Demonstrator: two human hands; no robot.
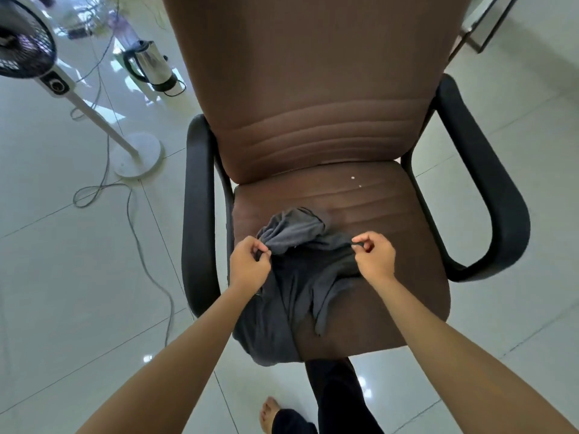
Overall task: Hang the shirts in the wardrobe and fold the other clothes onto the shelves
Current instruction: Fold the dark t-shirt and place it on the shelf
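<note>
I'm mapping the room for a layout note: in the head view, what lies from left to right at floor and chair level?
Standing fan → electric kettle → left hand → dark grey garment → right hand → chair's right armrest.

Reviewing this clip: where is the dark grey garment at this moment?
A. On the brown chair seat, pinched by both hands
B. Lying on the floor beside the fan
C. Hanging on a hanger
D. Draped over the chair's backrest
A: the dark grey garment lies crumpled on the chair seat, its top edge pinched by the left hand and right hand.

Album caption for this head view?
Both hands pinch a dark grey garment on a brown office chair.
</note>
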